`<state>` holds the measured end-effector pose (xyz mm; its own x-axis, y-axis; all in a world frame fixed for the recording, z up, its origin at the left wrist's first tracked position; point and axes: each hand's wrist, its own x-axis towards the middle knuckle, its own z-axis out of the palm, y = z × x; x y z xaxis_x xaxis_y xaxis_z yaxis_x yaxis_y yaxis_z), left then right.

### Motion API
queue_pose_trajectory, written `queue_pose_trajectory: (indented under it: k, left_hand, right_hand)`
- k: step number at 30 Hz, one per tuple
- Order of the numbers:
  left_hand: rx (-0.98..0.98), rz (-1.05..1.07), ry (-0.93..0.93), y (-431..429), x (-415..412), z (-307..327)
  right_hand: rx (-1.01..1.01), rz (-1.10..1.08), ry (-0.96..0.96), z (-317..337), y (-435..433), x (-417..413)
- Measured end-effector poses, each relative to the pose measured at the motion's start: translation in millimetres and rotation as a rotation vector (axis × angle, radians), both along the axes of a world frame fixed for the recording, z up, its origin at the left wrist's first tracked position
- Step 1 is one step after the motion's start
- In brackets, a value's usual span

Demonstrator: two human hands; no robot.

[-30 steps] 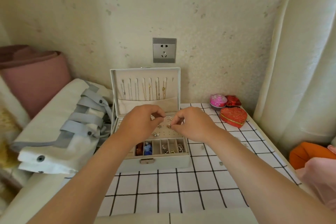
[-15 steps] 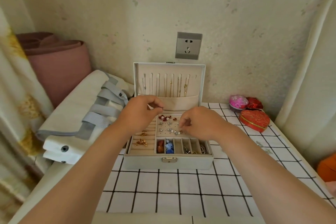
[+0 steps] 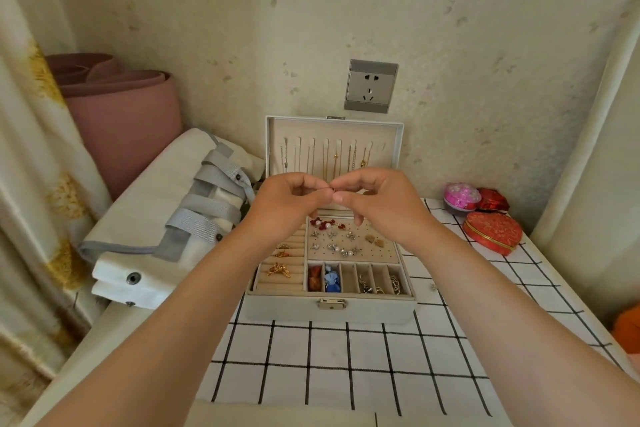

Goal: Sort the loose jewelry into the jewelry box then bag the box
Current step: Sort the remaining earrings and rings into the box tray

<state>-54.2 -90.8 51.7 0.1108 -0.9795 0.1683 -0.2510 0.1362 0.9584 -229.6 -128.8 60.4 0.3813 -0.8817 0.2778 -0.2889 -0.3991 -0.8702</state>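
Observation:
The pale grey jewelry box point(image 3: 329, 305) stands open on the checked cloth, its lid upright against the wall with thin chains hanging inside. Earrings sit on the pegged pad point(image 3: 349, 243), rings in the ring rolls at the left, small pieces in the front slots. My left hand point(image 3: 287, 204) and my right hand point(image 3: 377, 204) are raised together above the back of the tray. Their fingertips meet and pinch one tiny metal piece point(image 3: 331, 189) between them; what it is I cannot make out.
A folded white and grey fabric bag point(image 3: 166, 236) lies left of the box. Behind it stands a rolled pink mat point(image 3: 121, 114). A red heart-shaped tin point(image 3: 491, 232), a pink round box point(image 3: 462, 196) and a dark red box point(image 3: 493, 199) sit at the right. A tiny stud point(image 3: 433, 286) lies on the cloth.
Both hands rose from the earring pad and came together, now pinching a small piece between them. The camera shifted left and closer, bringing the whole tray into sight.

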Motion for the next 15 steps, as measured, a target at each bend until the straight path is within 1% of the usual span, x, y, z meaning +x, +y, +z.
queue_pose_trajectory:
  k: [5,8,12,15]
  left_hand:
    - [0.01,-0.019,0.062,1.0,-0.4,0.5]
    - [-0.002,-0.046,0.052,0.9,-1.2,1.3]
    - [0.006,-0.019,0.034,0.1,-2.7,0.1]
    - [0.044,-0.038,0.05,0.5,-3.8,-0.6]
  right_hand:
    - [0.083,-0.033,-0.115,1.1,-0.3,0.3]
    - [0.197,-0.053,-0.183,1.6,0.0,0.0]
    - [0.322,-0.055,-0.205,-0.4,-1.2,-0.3]
    - [0.326,-0.06,-0.196,-2.1,-1.1,-1.0]
